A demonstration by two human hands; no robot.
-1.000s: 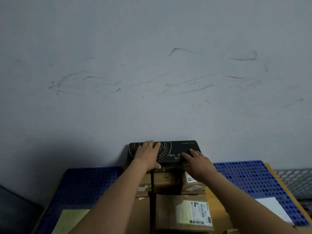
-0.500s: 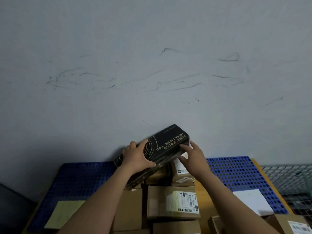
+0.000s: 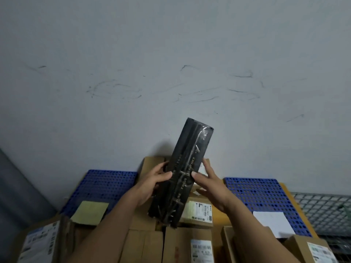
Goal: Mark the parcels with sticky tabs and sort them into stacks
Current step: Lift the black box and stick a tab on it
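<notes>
— Which step is this?

— Probably picking one parcel out to check it. The person holds a long black box (image 3: pixel 190 149) up over the cardboard parcels (image 3: pixel 144 243). It is tilted, with its far end toward the grey wall, and no tab shows on it.

— How do the hands sit?

— The left hand (image 3: pixel 152 184) wraps the left edge, thumb flat on the front and fingers curled behind. The right hand (image 3: pixel 212 188) pinches the right edge, thumb on the front and fingers stretched along the back.

— What is it made of?

— It is a slim, sharp-cornered carton, matt black with pale lettering, sealed in glossy film that wrinkles and glints near the top. It likely slips easily. The parcels below are plain brown card with white printed labels.

— And next?

— One hand probably has to let go to fetch a tab. A yellow pad (image 3: pixel 89 212) lies on the blue perforated tray (image 3: pixel 108 185) at left, and a white sheet (image 3: pixel 271 223) at right. The other hand then needs a firmer hold.
</notes>
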